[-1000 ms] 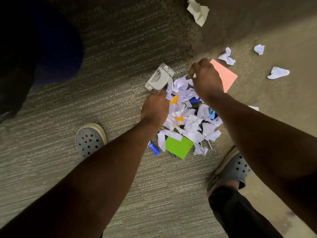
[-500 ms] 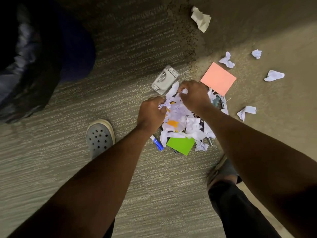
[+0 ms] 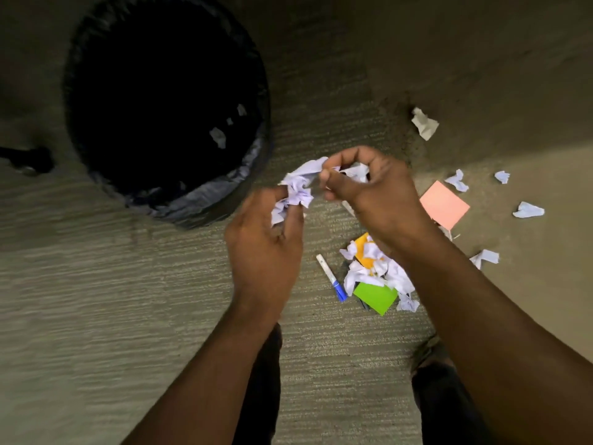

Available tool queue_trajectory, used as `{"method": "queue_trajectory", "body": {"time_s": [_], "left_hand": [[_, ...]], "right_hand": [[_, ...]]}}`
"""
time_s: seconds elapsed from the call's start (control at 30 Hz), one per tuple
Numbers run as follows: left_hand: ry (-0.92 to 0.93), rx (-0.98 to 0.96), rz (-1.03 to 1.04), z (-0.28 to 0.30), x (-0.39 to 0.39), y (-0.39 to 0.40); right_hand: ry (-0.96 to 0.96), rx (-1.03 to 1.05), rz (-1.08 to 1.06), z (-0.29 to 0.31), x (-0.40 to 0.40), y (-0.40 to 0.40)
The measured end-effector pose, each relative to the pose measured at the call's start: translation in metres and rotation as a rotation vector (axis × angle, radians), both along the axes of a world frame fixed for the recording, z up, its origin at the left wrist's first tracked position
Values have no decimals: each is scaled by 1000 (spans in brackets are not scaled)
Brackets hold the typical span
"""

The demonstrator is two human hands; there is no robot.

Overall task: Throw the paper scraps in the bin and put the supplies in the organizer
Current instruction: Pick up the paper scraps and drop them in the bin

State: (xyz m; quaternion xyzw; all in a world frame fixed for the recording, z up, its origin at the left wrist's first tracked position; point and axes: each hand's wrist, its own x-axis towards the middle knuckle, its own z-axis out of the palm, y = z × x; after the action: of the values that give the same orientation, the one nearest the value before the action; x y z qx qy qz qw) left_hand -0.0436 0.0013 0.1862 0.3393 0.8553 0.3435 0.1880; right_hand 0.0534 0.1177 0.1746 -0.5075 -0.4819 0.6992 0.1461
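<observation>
Both hands hold a loose bundle of crumpled white paper scraps (image 3: 298, 187) above the carpeted floor (image 3: 96, 300), just beside the near rim of the round bin lined with a black plastic bag (image 3: 205, 200) but not yet over its opening. The left hand (image 3: 266, 248) has its grip curled round the lower wad, and the right hand (image 3: 369, 187) pinches the upper pieces between thumb and fingers. The main risk looks like spillage: the bundle is many separate scraps, not one ball, and bits stick out past the fingers, so any loosening before the hands clear the rim would likely drop pieces onto the carpet beside the bin. A small supply could also be hidden inside the wad and go into the bin by mistake; I cannot tell whether one is. Much remains on the floor: a smaller heap of white scraps (image 3: 378, 271) mixed with an orange paper square (image 3: 364, 252) and a green paper square (image 3: 375, 297), a white marker with a blue cap (image 3: 332, 277) beside it, a pink paper square (image 3: 444, 203), and stray white scraps (image 3: 528, 210) well apart. No organizer is in view.
</observation>
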Motion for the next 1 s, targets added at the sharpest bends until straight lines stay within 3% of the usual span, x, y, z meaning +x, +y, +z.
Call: {"method": "queue_trajectory", "body": {"time_s": [0.13, 0.3, 0.43, 0.6, 0.77, 1.0], "left_hand": [[96, 55, 167, 38, -60, 5], [115, 33, 312, 33, -134, 15], [39, -199, 284, 2, -177, 21], [-100, -415, 122, -25, -199, 18], [24, -311, -1, -22, -193, 7], [87, -45, -25, -17, -135, -15]], "right_hand": [[122, 50, 12, 40, -72, -3], [-12, 223, 87, 24, -158, -3], [-155, 276, 338, -8, -206, -1], [-189, 225, 608, -22, -217, 3], [-171, 453, 301, -20, -197, 5], [-143, 400, -128, -31, -118, 20]]}}
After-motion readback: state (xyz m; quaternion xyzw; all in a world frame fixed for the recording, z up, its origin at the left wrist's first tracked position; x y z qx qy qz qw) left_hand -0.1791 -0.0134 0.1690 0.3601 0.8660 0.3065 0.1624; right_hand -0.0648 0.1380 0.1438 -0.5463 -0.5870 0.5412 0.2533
